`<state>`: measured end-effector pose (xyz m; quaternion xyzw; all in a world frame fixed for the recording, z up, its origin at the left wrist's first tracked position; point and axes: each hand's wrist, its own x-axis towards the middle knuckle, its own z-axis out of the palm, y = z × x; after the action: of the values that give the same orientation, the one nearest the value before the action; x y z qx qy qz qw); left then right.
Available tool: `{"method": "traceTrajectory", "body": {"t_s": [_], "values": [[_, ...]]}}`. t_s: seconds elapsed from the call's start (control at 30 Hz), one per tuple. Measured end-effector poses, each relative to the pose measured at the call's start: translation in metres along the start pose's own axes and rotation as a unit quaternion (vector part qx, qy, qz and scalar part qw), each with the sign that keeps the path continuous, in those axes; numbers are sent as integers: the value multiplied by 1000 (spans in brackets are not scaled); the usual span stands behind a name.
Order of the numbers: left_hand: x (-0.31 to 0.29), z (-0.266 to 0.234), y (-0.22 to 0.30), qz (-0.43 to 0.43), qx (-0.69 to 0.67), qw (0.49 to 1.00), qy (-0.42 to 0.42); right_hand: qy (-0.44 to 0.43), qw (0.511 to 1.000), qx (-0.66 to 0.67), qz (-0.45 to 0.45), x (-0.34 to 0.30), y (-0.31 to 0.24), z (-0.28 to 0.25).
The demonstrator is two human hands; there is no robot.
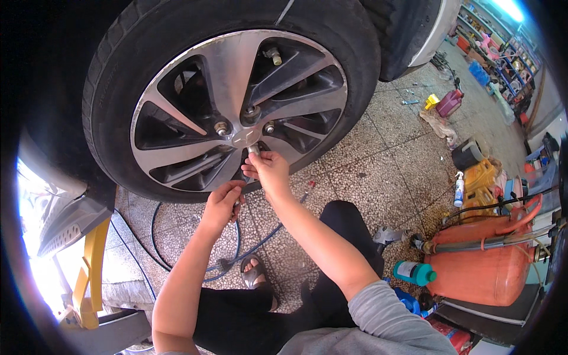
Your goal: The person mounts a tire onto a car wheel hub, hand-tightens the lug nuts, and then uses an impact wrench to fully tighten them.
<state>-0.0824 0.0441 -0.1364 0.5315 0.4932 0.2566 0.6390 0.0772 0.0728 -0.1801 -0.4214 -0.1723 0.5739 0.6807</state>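
A car wheel (231, 71) with a two-tone alloy rim and black tyre stands in front of me. Fasteners show around its centre cap (245, 138), including a lug nut (221, 128) on the left. My right hand (271, 171) pinches a short silver cylinder, apparently a lug nut (253, 149), at the hole just below the cap. Lower and to the left, my left hand (222, 206) is closed near the tyre's bottom edge. Something small and dark shows at its fingers, too hidden to name.
Black hoses (157, 236) curl over the speckled floor behind my arms. A yellow stand (92, 272) rises at left. On the right are an orange tank (479, 260), a teal bottle (415, 273), yellow jugs (480, 177) and a maroon jug (449, 103). Shelves line the far right.
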Motion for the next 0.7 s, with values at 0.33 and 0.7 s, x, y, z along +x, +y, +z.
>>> {"method": "traceTrajectory", "body": {"t_s": [0.33, 0.7], "values": [[-1, -6, 2, 4, -60, 998, 23, -50, 983, 153, 90, 8, 14, -7], [8, 7, 3, 239, 305, 904, 180, -88, 975, 156, 130, 8, 7, -4]]}}
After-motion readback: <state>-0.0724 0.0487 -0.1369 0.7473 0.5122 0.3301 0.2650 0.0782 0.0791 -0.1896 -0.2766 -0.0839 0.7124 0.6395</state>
